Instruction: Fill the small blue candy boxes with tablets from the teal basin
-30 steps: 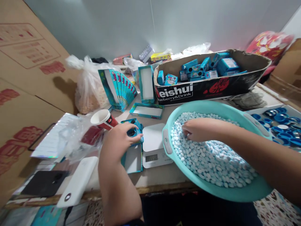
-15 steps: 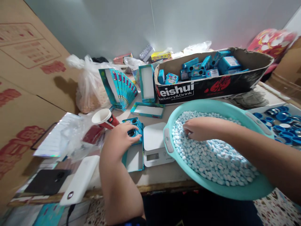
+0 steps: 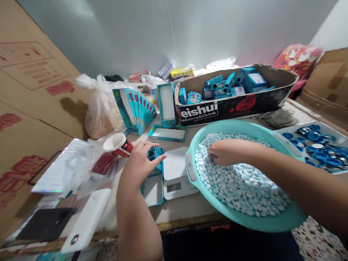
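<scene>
My left hand (image 3: 141, 159) lies with fingers stretched out over a small blue box (image 3: 153, 156) with round holes, which rests on an opened teal tray (image 3: 152, 188). My right hand (image 3: 224, 152) is curled down into a heap of pale blue tablets (image 3: 239, 181) filling a teal basin (image 3: 244, 217). Its fingers are closed among the tablets; what they pinch is hidden. A white kitchen scale (image 3: 176, 172) stands between the box and the basin.
A black cardboard tray (image 3: 231, 105) of small blue boxes stands behind the basin. Fanned teal cards (image 3: 138, 108), a paper cup (image 3: 117, 144), plastic bags, a white power bank (image 3: 87, 217), a black phone (image 3: 45, 224) lie left. Blue caps (image 3: 315, 145) fill a tray at right.
My left hand has loosened from gripping the small blue box to fingers stretched over it. The right hand stays in the tablets. The view shifted slightly.
</scene>
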A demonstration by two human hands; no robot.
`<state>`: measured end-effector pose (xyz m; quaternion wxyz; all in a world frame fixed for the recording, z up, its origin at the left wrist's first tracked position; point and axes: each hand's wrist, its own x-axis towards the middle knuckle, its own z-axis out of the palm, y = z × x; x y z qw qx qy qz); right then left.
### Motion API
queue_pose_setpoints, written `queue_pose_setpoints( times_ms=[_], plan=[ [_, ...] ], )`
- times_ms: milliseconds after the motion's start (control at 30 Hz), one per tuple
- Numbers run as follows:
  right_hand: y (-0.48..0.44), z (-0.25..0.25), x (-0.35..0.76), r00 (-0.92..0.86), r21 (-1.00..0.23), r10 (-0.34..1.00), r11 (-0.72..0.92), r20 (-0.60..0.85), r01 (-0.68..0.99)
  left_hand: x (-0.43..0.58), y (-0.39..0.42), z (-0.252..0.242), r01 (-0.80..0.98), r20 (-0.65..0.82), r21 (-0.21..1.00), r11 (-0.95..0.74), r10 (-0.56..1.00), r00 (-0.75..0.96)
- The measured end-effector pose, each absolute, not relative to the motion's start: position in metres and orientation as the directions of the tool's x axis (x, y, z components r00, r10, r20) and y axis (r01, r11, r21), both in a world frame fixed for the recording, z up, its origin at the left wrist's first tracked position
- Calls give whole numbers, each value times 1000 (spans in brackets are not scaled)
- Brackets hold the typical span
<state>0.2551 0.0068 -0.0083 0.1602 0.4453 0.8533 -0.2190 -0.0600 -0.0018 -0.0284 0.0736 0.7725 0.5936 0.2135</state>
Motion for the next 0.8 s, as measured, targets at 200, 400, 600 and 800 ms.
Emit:
queue_pose_setpoints(
  times_ms=[200, 400, 600, 800],
  plan=[
    [6, 1, 258, -560, -289, 732, 480, -388, 828, -63, 17, -55, 952, 422, 243, -185, 904, 68],
    [17, -7, 261, -596, -382, 800, 530, -70, 757, -67, 31, -68, 988, 183, 155, 6, 982, -34],
    [53, -19, 283, -405, -473, 826, 559, 392, 681, -63, 26, -63, 991, 190, 134, 22, 981, -47],
    [125, 14, 390, 305, -566, 789, 65, 533, 822, -70, 40, -43, 958, 260, 285, 24, 960, -101]
  ],
)
